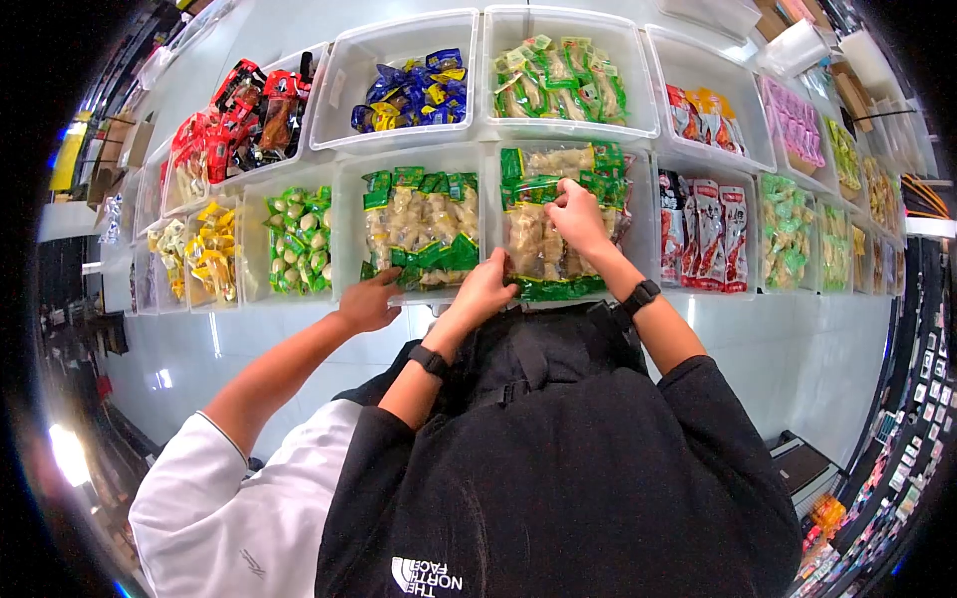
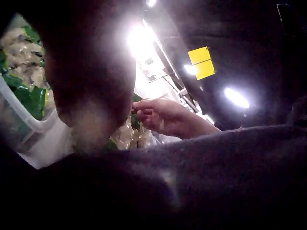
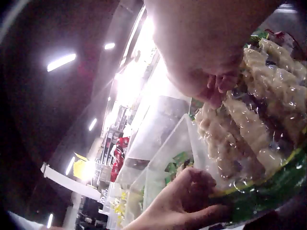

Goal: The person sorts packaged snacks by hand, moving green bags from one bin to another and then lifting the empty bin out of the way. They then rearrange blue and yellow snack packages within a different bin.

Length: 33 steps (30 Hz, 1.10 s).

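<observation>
A clear snack bag (image 1: 543, 239) with green ends and pale, lumpy food inside lies over the near middle bin (image 1: 643, 239). My right hand (image 1: 580, 221) pinches its upper green edge, fingers curled. At the bag's lower left corner, my left hand (image 1: 486, 291) grips the green edge between thumb and curled fingers, beside the bin's rim; the right wrist view shows this left hand (image 3: 184, 196) too. More green-ended bags (image 1: 606, 164) lie beneath and behind. The left wrist view is dark, with my left hand (image 2: 91, 86) filling its upper left; the held bag is hidden there.
Another person's hand (image 1: 371, 302) touches the adjoining bin of similar bags (image 1: 424, 219), left of me. Surrounding bins hold blue packets (image 1: 419, 90), green packets (image 1: 299, 239), red packets (image 1: 706, 234) and red-black bags (image 1: 264, 105). Shelves (image 1: 917, 399) run along the right.
</observation>
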Motion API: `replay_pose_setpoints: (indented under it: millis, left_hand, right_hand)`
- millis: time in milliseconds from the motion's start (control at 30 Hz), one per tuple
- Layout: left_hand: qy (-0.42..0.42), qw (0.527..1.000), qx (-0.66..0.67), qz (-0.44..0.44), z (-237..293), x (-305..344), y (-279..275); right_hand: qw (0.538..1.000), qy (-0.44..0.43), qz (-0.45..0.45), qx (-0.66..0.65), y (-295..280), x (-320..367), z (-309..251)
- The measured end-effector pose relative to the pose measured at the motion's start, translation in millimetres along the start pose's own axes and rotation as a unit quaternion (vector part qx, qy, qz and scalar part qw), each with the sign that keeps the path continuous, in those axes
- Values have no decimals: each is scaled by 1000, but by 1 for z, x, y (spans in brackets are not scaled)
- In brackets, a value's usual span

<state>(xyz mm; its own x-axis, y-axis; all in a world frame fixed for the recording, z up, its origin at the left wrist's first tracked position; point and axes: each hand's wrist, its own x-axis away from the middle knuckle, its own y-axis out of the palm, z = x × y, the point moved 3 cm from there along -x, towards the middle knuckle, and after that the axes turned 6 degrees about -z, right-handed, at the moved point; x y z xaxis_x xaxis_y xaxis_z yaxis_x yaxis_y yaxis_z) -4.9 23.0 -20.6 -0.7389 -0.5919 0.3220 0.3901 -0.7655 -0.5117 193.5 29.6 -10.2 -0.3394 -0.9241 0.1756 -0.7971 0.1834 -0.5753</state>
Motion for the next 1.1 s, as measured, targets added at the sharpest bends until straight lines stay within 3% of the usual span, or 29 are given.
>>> replay_pose_setpoints:
  millis: [67, 133, 300, 400, 433, 467, 500, 533, 600, 667, 767, 867, 1033, 1100]
  left_hand:
    - [-21, 999, -27, -12, 3, -2, -1]
    - [-41, 997, -55, -27, 8, -1, -4]
    - [99, 980, -157, -72, 18, -5, -2]
    - [120, 984, -130, -34, 23, -4, -7]
    - [118, 984, -130, -33, 23, -2, -11]
    - [70, 992, -102, -29, 20, -1, -18]
    - [22, 997, -74, -25, 15, 0, -27]
    - [30, 997, -59, 50, 3, 3, -34]
    - [-69, 990, -12, 123, -33, 1, -52]
    - [-92, 964, -26, 249, -82, 3, -70]
    - [-204, 937, -50, 277, -129, 8, -92]
    - [-181, 928, -42, 324, -137, 6, -101]
    - [-213, 923, -126, 296, -138, -11, -99]
    - [-209, 894, -264, 295, -135, -16, -101]
  right_hand:
    - [995, 6, -1, 95, 1, -2, -3]
    - [994, 10, 4, 110, 4, -3, -1]
    - [988, 10, 11, 156, -3, 7, -16]
    - [980, -20, 19, 198, -7, 17, -28]
    - [976, -67, 38, 203, -7, 22, -33]
    - [970, -114, 58, 208, -8, 26, -38]
    - [971, -107, 3, 212, -4, 26, -33]
    - [971, -110, 2, 211, -1, 27, -27]
    - [964, -124, -27, 235, 7, 31, -19]
    - [969, -101, -40, 222, 6, 34, -24]
    - [984, -103, -24, 141, 1, 34, -33]
    - [989, -110, -40, 92, -3, 32, -43]
    - [988, -120, -80, 47, 1, 31, -52]
    - [988, -112, -96, 39, -2, 32, -53]
